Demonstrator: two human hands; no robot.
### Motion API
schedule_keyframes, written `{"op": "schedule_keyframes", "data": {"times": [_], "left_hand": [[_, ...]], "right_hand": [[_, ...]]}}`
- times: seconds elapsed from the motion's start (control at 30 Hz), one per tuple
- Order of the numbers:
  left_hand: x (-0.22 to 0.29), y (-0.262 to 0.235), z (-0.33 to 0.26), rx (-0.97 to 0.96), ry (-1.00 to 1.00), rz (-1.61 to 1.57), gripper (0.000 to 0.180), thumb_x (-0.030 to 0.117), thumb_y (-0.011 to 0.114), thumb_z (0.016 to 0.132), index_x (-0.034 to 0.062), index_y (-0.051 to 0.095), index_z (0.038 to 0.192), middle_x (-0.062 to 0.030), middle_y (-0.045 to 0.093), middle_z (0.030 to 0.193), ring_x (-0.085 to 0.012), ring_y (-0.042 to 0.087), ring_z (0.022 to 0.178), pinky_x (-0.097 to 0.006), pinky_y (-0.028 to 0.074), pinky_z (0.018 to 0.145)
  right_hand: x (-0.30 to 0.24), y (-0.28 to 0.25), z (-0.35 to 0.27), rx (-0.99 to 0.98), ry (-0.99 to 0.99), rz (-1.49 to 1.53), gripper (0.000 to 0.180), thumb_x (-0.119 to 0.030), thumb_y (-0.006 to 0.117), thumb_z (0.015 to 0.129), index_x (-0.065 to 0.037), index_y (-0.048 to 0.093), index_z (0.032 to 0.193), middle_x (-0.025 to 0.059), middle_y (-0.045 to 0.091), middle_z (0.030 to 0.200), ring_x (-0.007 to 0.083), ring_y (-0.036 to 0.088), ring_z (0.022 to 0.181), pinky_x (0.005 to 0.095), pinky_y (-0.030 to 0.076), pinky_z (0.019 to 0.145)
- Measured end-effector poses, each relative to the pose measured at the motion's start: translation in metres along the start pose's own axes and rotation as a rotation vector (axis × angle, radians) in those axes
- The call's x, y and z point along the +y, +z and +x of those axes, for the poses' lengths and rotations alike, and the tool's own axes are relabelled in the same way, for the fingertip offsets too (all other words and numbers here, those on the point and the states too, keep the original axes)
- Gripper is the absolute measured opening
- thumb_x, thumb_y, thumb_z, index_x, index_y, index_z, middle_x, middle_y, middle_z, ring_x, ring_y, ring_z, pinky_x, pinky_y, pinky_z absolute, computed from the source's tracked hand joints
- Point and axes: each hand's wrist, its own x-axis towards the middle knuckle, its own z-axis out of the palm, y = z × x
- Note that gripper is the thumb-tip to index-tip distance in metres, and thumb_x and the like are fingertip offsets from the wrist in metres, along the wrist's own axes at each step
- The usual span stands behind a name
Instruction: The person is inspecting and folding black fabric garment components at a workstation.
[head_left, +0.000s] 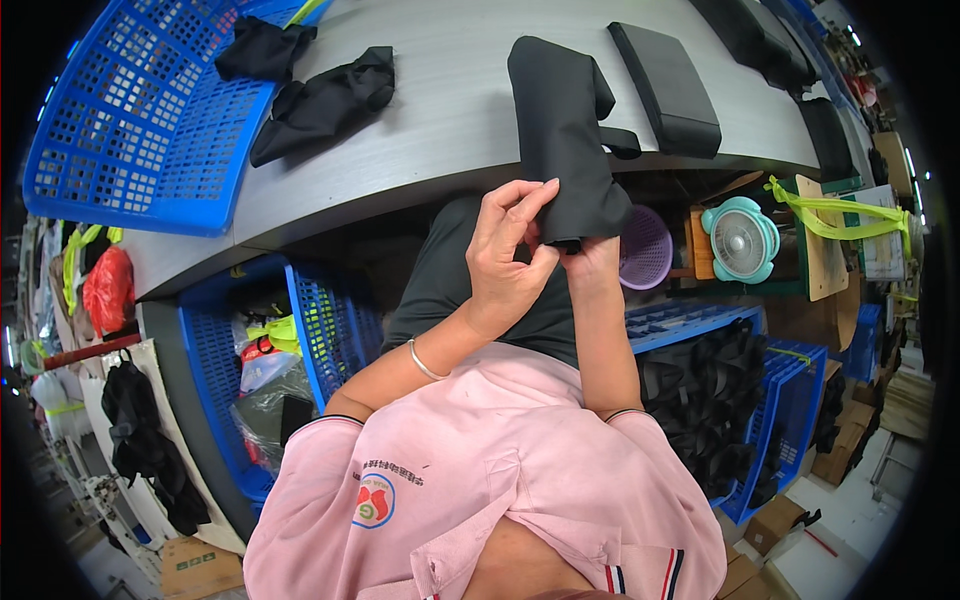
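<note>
A long black fabric pouch (562,130) extends from my hands over the table's front edge, with a short strap loop sticking out on its right side. At its near left edge, my left hand (508,240) is closed, thumb and fingers gripping the fabric near its opening. My right hand (594,256) reaches up into or under the near end of the pouch; the cloth covers its fingers, so their pose is hidden. Right of the pouch lies a flat black padded block (666,92) on the table.
Crumpled black fabric pieces (325,105) lie beside a blue plastic basket (150,120) on the grey table (430,110). More black padded pieces (750,40) sit at the far right. Below are blue crates (300,330), a purple basket (647,248) and a small teal fan (740,240).
</note>
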Motion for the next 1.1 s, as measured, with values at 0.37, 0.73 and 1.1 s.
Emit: {"op": "schedule_keyframes", "data": {"times": [0.37, 0.73, 1.1], "left_hand": [[-0.016, -0.007, 0.004, 0.042, -0.070, -0.105, 0.069, -0.017, 0.061, 0.070, 0.0096, 0.063, 0.133, -0.0074, 0.054, 0.125, -0.0126, 0.059, 0.087, -0.025, 0.052, 0.069], [-0.030, -0.024, 0.002, -0.017, -0.131, -0.074, 0.067, -0.016, 0.061, 0.078, 0.0020, 0.052, 0.142, -0.0085, 0.043, 0.133, -0.0117, 0.053, 0.098, -0.024, 0.053, 0.079], [-0.058, -0.041, 0.007, 0.043, -0.176, 0.110, 0.053, -0.010, 0.062, 0.082, 0.0026, 0.061, 0.134, -0.0090, 0.065, 0.122, -0.0096, 0.061, 0.087, -0.024, 0.054, 0.077]], "right_hand": [[0.004, 0.021, 0.008, 0.072, -0.149, -0.190, 0.046, -0.022, 0.062, 0.097, 0.002, 0.052, 0.134, 0.0140, 0.063, 0.124, 0.0241, 0.066, 0.106, 0.0377, 0.057, 0.090], [0.023, 0.024, 0.025, 0.082, -0.142, -0.194, 0.046, -0.014, 0.064, 0.096, 0.002, 0.049, 0.136, 0.0120, 0.060, 0.127, 0.0229, 0.062, 0.111, 0.0366, 0.054, 0.094], [0.030, 0.028, 0.037, -0.047, -0.692, -1.145, 0.018, -0.005, 0.068, 0.084, 0.007, 0.066, 0.098, 0.0185, 0.069, 0.097, 0.0318, 0.067, 0.089, 0.0392, 0.052, 0.079]]}}
